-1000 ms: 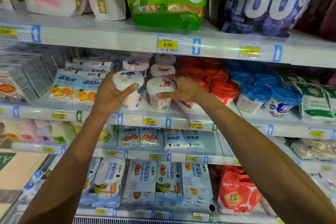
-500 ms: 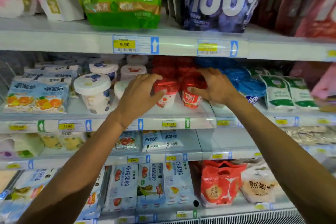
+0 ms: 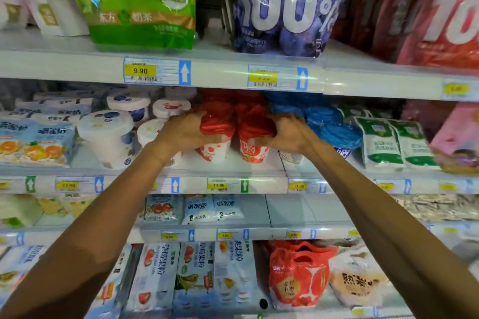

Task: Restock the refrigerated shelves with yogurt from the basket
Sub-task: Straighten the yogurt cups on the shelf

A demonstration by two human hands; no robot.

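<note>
Left red-topped yogurt cup (image 3: 216, 134) and right red-topped yogurt cup (image 3: 252, 137), upright and side by side at front of middle shelf (image 3: 233, 166). Left hand (image 3: 181, 134) clasped round the former, right hand (image 3: 290, 134) round the latter. White cups (image 3: 106, 134) further left, blue-topped cups (image 3: 334, 132) further right. Price tags (image 3: 219, 185) along shelf edge.

Chiller cabinet with tiered white metal shelving. The top white shelf (image 3: 77, 65) carries big soft bags: a glossy green pouch (image 3: 140, 2), a purple plastic bag with white "100%" print (image 3: 285, 8), and a red plastic bag (image 3: 445, 21) far right. The front rails hold price labels; the yellow price tag (image 3: 140, 71) reads 9.90, with a blue up-arrow label (image 3: 184, 73) just beside it. The second shelf rail (image 3: 197, 185) also has a green up-arrow label (image 3: 244, 185). Glare patch (image 3: 337, 84) on the top rail, right of centre. Shelf interiors are dimmer towards the back.
</note>
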